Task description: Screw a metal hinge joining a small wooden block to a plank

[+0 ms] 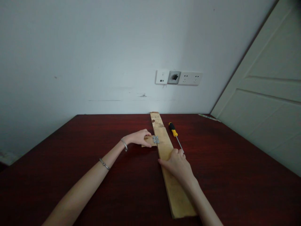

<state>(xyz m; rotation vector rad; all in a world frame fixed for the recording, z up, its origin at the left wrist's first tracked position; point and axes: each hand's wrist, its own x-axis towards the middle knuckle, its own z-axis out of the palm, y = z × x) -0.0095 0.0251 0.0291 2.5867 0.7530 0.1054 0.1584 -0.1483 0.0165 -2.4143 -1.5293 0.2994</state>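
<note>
A long wooden board (167,147) lies lengthwise on the dark red table, its far end close to the wall. A metal hinge (155,139) bridges the board's left edge and a small wooden piece (148,141). Fingers and thumb of my left hand (140,138) grip that small piece. My right hand (178,164) is wrapped across the long board nearer to me, thumb on its left edge and fingers over the right. Just beyond those fingers rests a screwdriver (173,129) with a black and yellow handle; its tip lies beside my right fingers.
The dark red table (113,191) meets a white wall with a row of sockets (190,78). A pale panelled door (270,84) stands along the right side. A thin flat strip (209,117) lies at the table's far right corner.
</note>
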